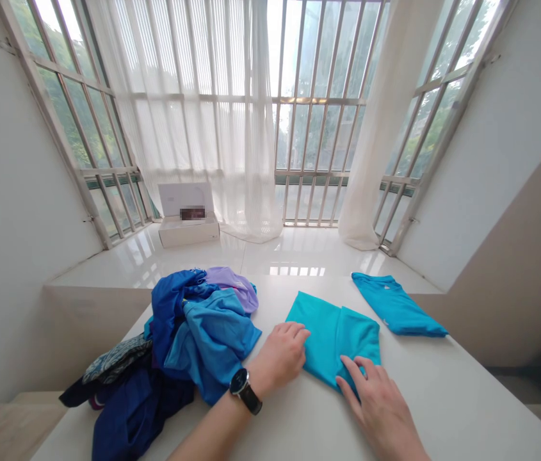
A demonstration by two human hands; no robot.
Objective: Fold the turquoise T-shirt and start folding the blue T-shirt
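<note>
A turquoise folded garment [328, 326] lies flat on the white table in front of me, with a fold line running across its middle. My left hand [285, 352], with a black-strapped watch [245, 389] on its wrist, has its fingers curled over the garment's left edge; its fingertips are partly hidden. At the near right edge, my right hand [378, 400] rests on the cloth with thumb and fingers apart. A heap of loose clothes sits left of my left hand, with a blue garment [217, 326] closest to it.
A folded blue shirt [397, 307] lies at the table's right edge. The heap includes a lilac piece [234, 285] and a navy garment [136, 410] hanging toward the left edge. An open white box [188, 232] stands on the windowsill [299, 246], behind the table [443, 403].
</note>
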